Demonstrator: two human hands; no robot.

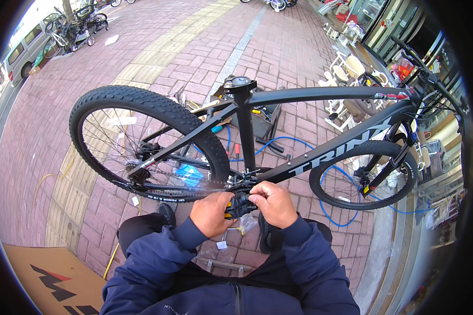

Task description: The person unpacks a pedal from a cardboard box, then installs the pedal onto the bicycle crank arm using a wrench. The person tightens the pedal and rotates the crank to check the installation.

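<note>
Black-and-yellow pedal (239, 206) sat just below the crank area (242, 185), between both hands. Left hand (211, 214) was clamped on its left end; right hand (274, 203) pinched its right end (far-side fingertips hidden). Likeliest trouble: a sideways push tipping the frame (244, 131), or rear wheel (215, 153) rolling, jerking the grip loose.

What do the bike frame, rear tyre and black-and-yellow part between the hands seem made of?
Bike frame: likely painted metal, by its smooth, satin black look. Rear tyre: probably rubber, by its matt, knobbly surface. Black-and-yellow part: perhaps moulded plastic, by its blocky, dull body, but metal is possible; fingers partly cover it.
</note>
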